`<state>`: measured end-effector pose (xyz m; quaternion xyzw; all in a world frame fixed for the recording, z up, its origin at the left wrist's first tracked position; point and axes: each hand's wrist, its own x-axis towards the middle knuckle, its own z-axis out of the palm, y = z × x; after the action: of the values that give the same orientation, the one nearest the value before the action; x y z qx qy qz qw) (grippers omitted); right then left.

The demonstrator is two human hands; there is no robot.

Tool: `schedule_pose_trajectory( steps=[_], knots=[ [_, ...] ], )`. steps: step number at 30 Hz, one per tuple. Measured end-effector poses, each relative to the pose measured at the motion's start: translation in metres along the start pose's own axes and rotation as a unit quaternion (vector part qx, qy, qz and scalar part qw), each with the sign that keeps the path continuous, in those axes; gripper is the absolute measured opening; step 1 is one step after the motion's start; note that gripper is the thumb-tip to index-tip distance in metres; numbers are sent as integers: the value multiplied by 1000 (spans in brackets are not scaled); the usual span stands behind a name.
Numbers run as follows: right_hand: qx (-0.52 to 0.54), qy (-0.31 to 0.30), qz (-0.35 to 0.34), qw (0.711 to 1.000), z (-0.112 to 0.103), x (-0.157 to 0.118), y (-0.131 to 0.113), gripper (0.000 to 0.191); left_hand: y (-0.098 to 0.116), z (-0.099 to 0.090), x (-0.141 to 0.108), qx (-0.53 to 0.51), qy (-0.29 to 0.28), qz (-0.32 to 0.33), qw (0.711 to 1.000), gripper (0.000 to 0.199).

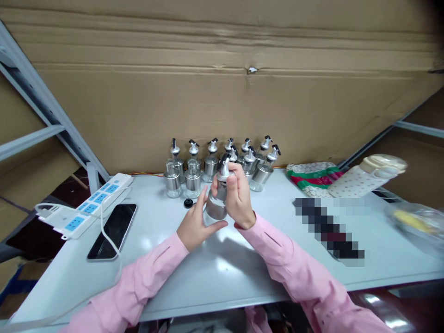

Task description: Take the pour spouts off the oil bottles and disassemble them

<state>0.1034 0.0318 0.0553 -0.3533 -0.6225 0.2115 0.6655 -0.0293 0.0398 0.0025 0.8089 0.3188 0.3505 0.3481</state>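
Bottle in both hands, right at the middle of the frame, tilted slightly over the pale table. My left hand cups its metal-banded lower body, fingers along one side, thumb along the near side. My right hand has its fingers curled around the neck, thumb against the silvery pourer with its black tip. Just behind, across the centre, stand more bottles with pourers, and two open bottles at the front left of that group. A small black stopper lies near them. Over at left, there's a phone beside a white power strip; at right, a patterned cloth.
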Motion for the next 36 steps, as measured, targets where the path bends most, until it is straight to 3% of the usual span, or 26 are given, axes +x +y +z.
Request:
schedule_pose_trajectory(
  steps=[4, 8, 12, 14, 18, 23, 31, 34, 36],
  knots=[
    [61, 0, 36, 998, 0, -2, -17, 32, 10, 1, 6, -56, -52, -43, 996, 65],
    [95, 43, 62, 993, -2, 0, -21, 30, 9, 4, 5, -68, -51, -45, 995, 63],
    [43, 154, -23, 987, -8, 6, -20, 24, 6, 7, 9, -79, -28, -60, 995, 61],
    [0, 178, -65, 982, -15, 8, -21, 23, 4, 7, 18, -71, -14, -75, 995, 57],
    [-46, 139, -81, 986, -32, 5, -24, 23, -5, 5, 47, -26, 31, -141, 989, 52],
    [-27, 95, -56, 994, -48, -8, -19, 22, -21, 7, 76, -12, 65, -166, 984, 47],
    [-31, -16, 169, 985, -52, -32, 13, 33, -36, 26, 81, -4, 87, -150, 985, 54],
    [-52, -71, 236, 968, -51, -37, 31, 37, -36, 20, 73, 8, 75, -134, 988, 56],
    [-69, -110, 244, 961, -50, -39, 43, 37, -31, 10, 60, 21, 59, -117, 991, 53]
  ],
)
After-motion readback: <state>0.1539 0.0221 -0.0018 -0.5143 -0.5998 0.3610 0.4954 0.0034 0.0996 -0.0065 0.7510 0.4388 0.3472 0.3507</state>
